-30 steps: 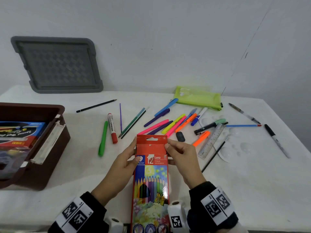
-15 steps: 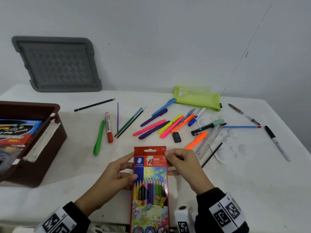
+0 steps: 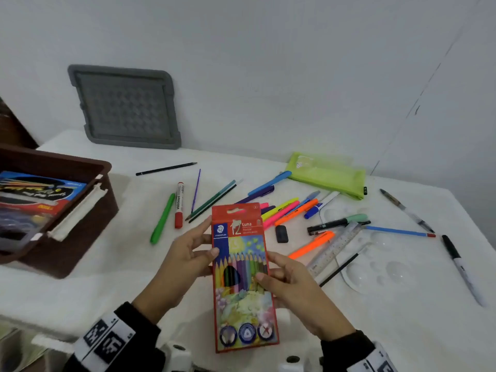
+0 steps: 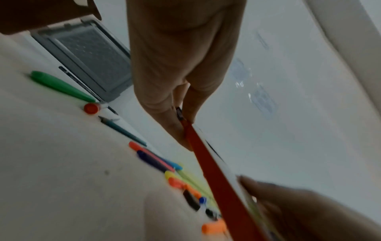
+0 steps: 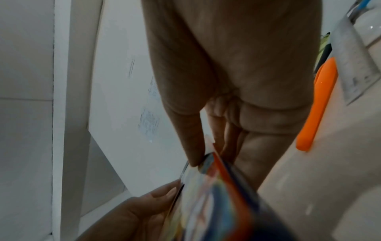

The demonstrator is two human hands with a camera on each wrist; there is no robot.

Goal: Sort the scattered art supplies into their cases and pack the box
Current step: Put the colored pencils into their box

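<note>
A red coloured-pencil box (image 3: 243, 275) is held above the white table, face up, with both hands on it. My left hand (image 3: 188, 253) grips its left edge, thumb on the front; in the left wrist view the box (image 4: 216, 179) shows edge-on between thumb and fingers. My right hand (image 3: 284, 280) holds the right edge lower down, thumb on the front; the box (image 5: 210, 192) is blurred in the right wrist view. Scattered pens and markers (image 3: 284, 210) lie behind the box. A brown box (image 3: 72, 218) stands at the left with packs inside.
A lime-green pouch (image 3: 327, 175) lies at the back. A grey lid (image 3: 126, 108) leans on the wall. A ruler (image 3: 335, 248), an orange highlighter (image 3: 311, 245), a black eraser (image 3: 281, 234), a clear palette (image 3: 375, 267) and a black marker (image 3: 461, 269) lie right.
The pencil box has been lifted and tilted up off the table. My right hand slid from its top edge down to the middle of its right side. The head view shifted right.
</note>
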